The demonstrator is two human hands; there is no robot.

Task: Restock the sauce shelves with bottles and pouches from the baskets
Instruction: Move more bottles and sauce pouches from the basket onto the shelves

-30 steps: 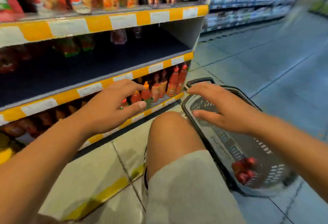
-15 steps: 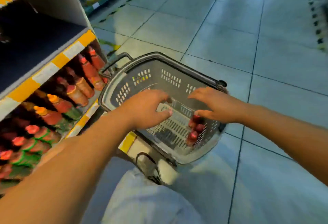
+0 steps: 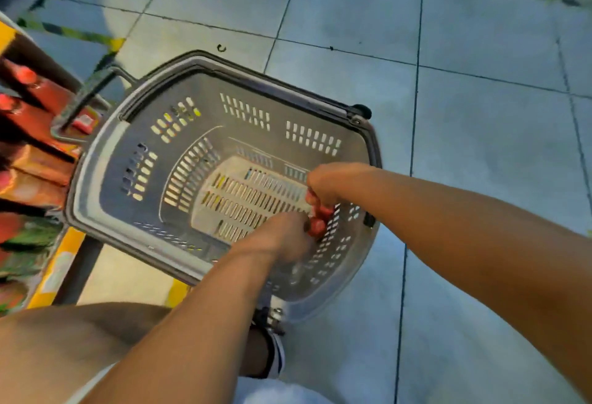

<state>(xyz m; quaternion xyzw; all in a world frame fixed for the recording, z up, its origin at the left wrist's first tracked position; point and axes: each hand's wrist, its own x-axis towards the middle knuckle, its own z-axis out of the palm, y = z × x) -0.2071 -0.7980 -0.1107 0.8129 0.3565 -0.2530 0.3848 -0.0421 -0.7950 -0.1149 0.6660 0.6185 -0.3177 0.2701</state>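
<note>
Grey slotted plastic shopping basket [image 3: 96, 185] on the tiled floor, hard beside the lowest sauce shelf [image 3: 48, 275] at the person's left. Its last stock, a small cluster of red-capped sauce bottles [image 3: 318, 225], lies in the near right corner of the basket floor, against the right wall.

Both hands are down on the cluster. Right hand [image 3: 323, 184] comes at it from the far side, fingers curled over the upper bottles. Left hand [image 3: 283, 238] meets it from the near side, fingers curled in against the lower red cap; whether it has a firm hold, cannot tell, the frame is blurred.

Bottle bodies are hidden under the hands, so their long axis cannot be read. Neither hand is nearer. The shelf is leftward, across the basket, so the lift likely carries left.
</note>
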